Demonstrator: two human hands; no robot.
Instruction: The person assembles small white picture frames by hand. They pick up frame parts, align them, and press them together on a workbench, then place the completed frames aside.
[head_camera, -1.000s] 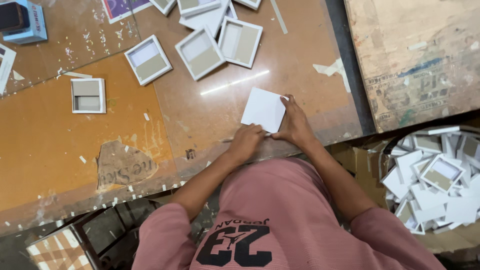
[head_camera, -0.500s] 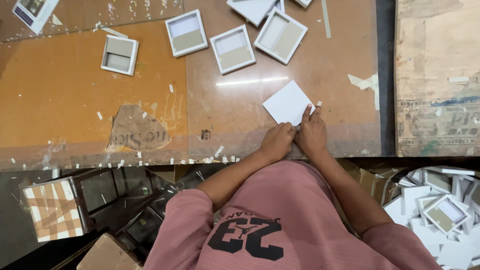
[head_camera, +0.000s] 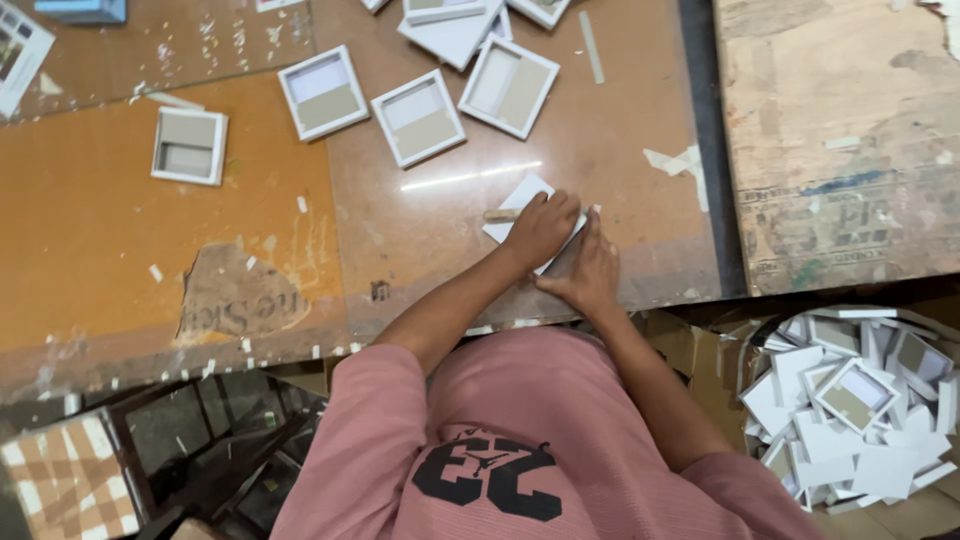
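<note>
A white square card (head_camera: 518, 196) lies on the brown tabletop (head_camera: 620, 160) near its front edge. My left hand (head_camera: 541, 230) lies over the card, closed around a small wooden stick (head_camera: 497, 215) whose tip pokes out to the left and rests on the card. My right hand (head_camera: 590, 270) sits just below and to the right, with its fingers pressed on the card's right edge, holding it down. The two hands touch each other. Most of the card is hidden under them.
Several shallow white box trays (head_camera: 418, 118) lie at the back of the table, one apart (head_camera: 188, 145) on the orange part. A carton full of white trays (head_camera: 850, 400) stands at lower right. A worn cardboard sheet (head_camera: 840, 140) covers the right side. Paper scraps litter the table's front edge.
The card has been turned, and my left hand has moved on top of it with the stick. My right hand has shifted to its lower right edge. The view has drifted.
</note>
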